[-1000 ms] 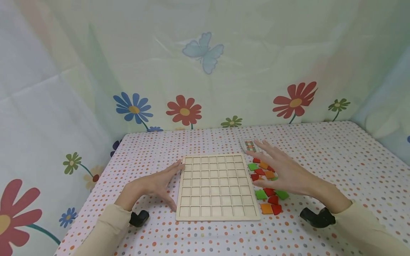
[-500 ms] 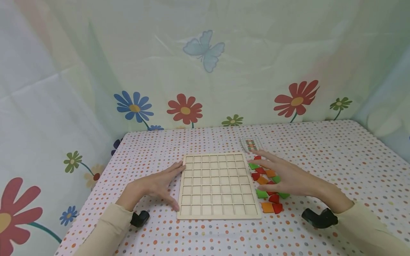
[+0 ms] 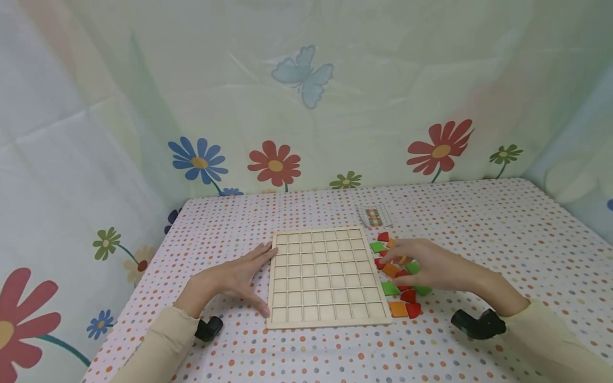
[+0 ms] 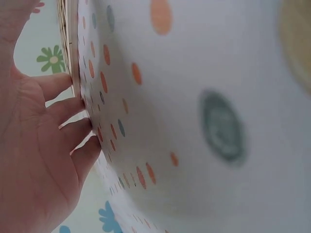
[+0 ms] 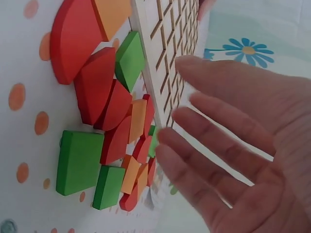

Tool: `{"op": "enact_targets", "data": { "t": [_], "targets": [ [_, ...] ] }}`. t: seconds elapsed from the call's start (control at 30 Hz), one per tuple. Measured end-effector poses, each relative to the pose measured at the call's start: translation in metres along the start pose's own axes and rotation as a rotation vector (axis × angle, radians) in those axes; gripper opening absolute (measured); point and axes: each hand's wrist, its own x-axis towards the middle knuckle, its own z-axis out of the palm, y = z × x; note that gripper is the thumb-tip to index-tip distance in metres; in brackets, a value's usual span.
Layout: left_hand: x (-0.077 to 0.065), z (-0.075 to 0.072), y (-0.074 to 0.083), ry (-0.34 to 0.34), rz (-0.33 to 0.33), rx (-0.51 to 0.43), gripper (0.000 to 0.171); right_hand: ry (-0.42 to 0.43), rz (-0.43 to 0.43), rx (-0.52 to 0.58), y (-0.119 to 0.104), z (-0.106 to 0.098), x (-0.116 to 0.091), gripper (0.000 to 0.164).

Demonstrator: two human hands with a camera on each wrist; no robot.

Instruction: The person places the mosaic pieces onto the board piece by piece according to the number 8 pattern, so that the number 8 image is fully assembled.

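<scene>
A pale wooden grid board (image 3: 330, 282) lies flat on the table. My left hand (image 3: 235, 279) rests against its left side, fingertips on the upper edge and thumb by the lower corner. In the left wrist view the fingertips meet the board's rim (image 4: 75, 53). My right hand (image 3: 428, 266) hovers over the loose flat pieces right of the board, fingers loosely bent. The right wrist view shows that hand (image 5: 233, 150) holding nothing, with red (image 5: 75, 36), orange (image 5: 138, 119) and green (image 5: 80, 160) pieces beside it. Some pieces are hidden under the hand in the head view.
A small card (image 3: 375, 216) with a coloured grid pattern lies beyond the board's far right corner. The dotted tablecloth (image 3: 488, 229) covers the table, and a flower-printed curtain (image 3: 306, 133) hangs behind it. Black wrist cameras sit below both wrists.
My right hand has drawn back from near the card and lowered toward the pieces, its fingers bending more. The card is now fully visible. My left hand stays at the board's edge.
</scene>
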Motion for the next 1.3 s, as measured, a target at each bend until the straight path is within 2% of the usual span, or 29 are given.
{"op": "enact_targets", "data": {
  "t": [0.13,0.27,0.4,0.63,0.83,1.3],
  "targets": [
    [0.000,0.000,0.000,0.002,0.004,0.008,0.136,-0.058,-0.032,0.022,0.004,0.000,0.000,0.028],
    [0.000,-0.001,0.001,-0.006,0.000,0.011,0.136,-0.075,-0.053,0.012,0.007,0.002,-0.001,0.028],
    [0.001,-0.002,0.003,-0.017,-0.011,0.010,0.137,-0.073,-0.020,0.003,0.006,0.005,-0.001,0.026],
    [0.002,-0.002,0.007,-0.026,-0.049,-0.006,0.139,-0.075,0.088,0.011,0.003,0.010,0.000,0.021],
    [0.003,-0.001,0.009,-0.022,-0.057,-0.018,0.139,-0.044,0.142,0.027,0.003,0.014,-0.002,0.020],
    [0.003,0.000,0.001,-0.007,-0.021,-0.018,0.135,-0.071,0.186,0.033,0.002,0.013,0.001,0.019]
  ]
}}
